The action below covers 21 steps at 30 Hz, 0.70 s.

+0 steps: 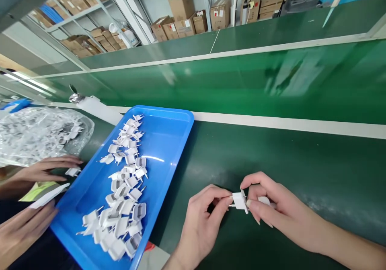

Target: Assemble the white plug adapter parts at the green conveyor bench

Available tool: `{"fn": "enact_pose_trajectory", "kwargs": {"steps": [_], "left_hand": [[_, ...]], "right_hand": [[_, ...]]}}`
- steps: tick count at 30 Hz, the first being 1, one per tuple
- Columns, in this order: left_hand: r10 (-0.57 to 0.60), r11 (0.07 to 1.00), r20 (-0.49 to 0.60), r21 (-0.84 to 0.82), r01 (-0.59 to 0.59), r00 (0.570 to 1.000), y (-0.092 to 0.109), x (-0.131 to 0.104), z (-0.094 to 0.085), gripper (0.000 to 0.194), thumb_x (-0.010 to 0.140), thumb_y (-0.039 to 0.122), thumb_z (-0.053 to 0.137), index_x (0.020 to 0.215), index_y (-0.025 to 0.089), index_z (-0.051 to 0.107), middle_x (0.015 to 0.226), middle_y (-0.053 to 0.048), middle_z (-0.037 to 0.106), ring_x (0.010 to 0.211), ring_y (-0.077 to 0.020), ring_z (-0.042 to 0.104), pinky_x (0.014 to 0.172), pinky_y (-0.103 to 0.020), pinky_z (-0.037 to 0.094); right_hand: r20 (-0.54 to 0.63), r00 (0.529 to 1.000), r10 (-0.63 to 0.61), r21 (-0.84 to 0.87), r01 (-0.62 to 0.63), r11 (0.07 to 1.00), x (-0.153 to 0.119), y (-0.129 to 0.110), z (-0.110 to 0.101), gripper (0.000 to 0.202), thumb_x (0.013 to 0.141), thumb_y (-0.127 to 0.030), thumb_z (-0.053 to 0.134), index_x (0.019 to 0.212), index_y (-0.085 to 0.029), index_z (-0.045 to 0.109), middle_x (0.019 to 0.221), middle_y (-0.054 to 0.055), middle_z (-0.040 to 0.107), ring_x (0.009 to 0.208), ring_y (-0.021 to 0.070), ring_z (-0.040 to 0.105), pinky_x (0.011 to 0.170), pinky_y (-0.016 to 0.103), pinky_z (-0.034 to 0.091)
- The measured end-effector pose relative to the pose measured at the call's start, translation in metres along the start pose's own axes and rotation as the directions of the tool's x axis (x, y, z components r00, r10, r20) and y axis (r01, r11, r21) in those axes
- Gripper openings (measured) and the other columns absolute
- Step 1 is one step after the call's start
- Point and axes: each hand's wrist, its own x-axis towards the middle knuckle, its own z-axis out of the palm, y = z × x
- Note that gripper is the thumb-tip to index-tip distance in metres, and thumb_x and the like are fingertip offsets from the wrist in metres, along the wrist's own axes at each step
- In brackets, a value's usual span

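Note:
A small white plug housing (238, 201) with thin pins sits between my two hands, above the dark green bench. Its pin side is pinched by the thumb and index finger of my left hand (203, 215). At the flanged side, the fingertips and thumb of my right hand (279, 207) close on its edge. A second white piece (264, 200) shows partly under the curled fingers of my right hand; its shape is mostly hidden. To the left, a blue tray (169, 141) bears many similar white plug housings (120, 213), lying in a loose heap.
At far left a co-worker's hands (27, 221) work beside the tray, with a white strip in one. A clear plastic bag (39, 133) of white parts lies beyond them. A green partition (229, 81) with a white rail backs the bench (286, 153). Cardboard boxes (181, 1) stand on shelves behind.

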Motion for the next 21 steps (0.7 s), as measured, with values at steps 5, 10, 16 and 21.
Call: {"fn": "enact_pose_trajectory", "kwargs": {"steps": [5,10,16,21], "left_hand": [[0.088,0.996,-0.008,-0.005,-0.088,0.996,-0.0025,0.0004,-0.0008,0.018,0.097,0.034,0.060,0.092,0.021,0.071,0.087,-0.002,0.063,0.075,-0.0109,0.055,0.064,-0.022,0.039],[0.082,0.997,-0.028,0.012,-0.081,0.996,-0.0026,-0.0025,-0.0022,0.023,0.099,0.036,0.056,0.089,0.019,0.067,0.091,-0.003,0.058,0.078,-0.0118,0.055,0.066,-0.023,0.040],[0.072,0.997,0.026,0.033,-0.073,0.997,0.0001,-0.0019,-0.0040,0.029,0.103,0.036,0.048,0.085,0.018,0.062,0.088,-0.002,0.057,0.077,-0.0122,0.053,0.068,-0.024,0.038],[0.103,0.994,0.015,0.028,-0.104,0.995,-0.0019,-0.0010,-0.0037,0.034,0.104,0.035,0.045,0.079,0.017,0.059,0.081,-0.001,0.054,0.072,-0.0110,0.050,0.067,-0.024,0.036]], "right_hand": [[-0.083,0.996,-0.029,-0.052,0.024,0.998,0.0012,0.0042,0.0045,0.020,0.101,-0.043,0.058,0.110,-0.026,0.053,0.090,0.000,0.059,0.069,0.0155,0.050,0.059,0.026,0.036],[-0.165,0.986,-0.037,-0.041,0.030,0.999,-0.0008,0.0064,0.0067,0.024,0.095,-0.041,0.065,0.111,-0.025,0.054,0.091,0.000,0.059,0.060,0.0123,0.046,0.054,0.025,0.035],[-0.068,0.994,-0.080,-0.059,0.076,0.995,-0.0025,0.0061,0.0020,0.024,0.101,-0.043,0.060,0.118,-0.027,0.056,0.087,-0.001,0.057,0.063,0.0120,0.046,0.055,0.024,0.035],[-0.077,0.990,-0.118,-0.056,0.114,0.992,-0.0010,0.0062,0.0006,0.025,0.107,-0.047,0.052,0.119,-0.026,0.057,0.082,-0.001,0.058,0.065,0.0131,0.047,0.056,0.026,0.032]]}}
